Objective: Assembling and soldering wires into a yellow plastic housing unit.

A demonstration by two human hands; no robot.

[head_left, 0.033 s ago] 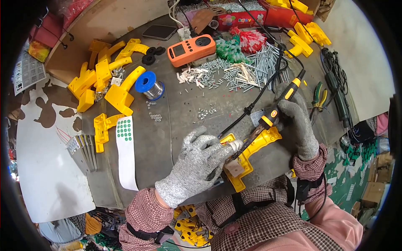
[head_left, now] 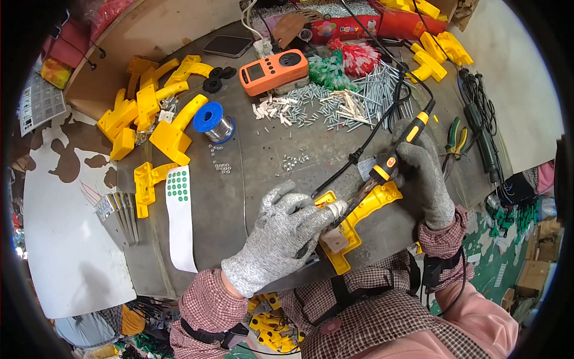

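Observation:
In my gloved right hand (head_left: 427, 173) is a soldering iron (head_left: 382, 172) with a black and yellow handle. Its metal shaft slants down and left over a yellow plastic housing half (head_left: 375, 202) lying on the bench. My gloved left hand (head_left: 281, 230) is bent over the left side of this housing, fingertips close to the iron's front end. Those fingers are drawn together, but what they hold is hidden. A pale brown block (head_left: 335, 240) sits inside the housing's lower part. The iron's tip and the joint under it are covered by my left fingers.
A blue solder spool (head_left: 209, 118), yellow housings (head_left: 172, 139) and a sticker strip (head_left: 181, 221) lie to the left. Behind are an orange meter (head_left: 273, 73), a screw pile (head_left: 353, 107) and small nuts (head_left: 294, 162). Pliers (head_left: 456, 139) and a black cable (head_left: 354, 157) are on the right.

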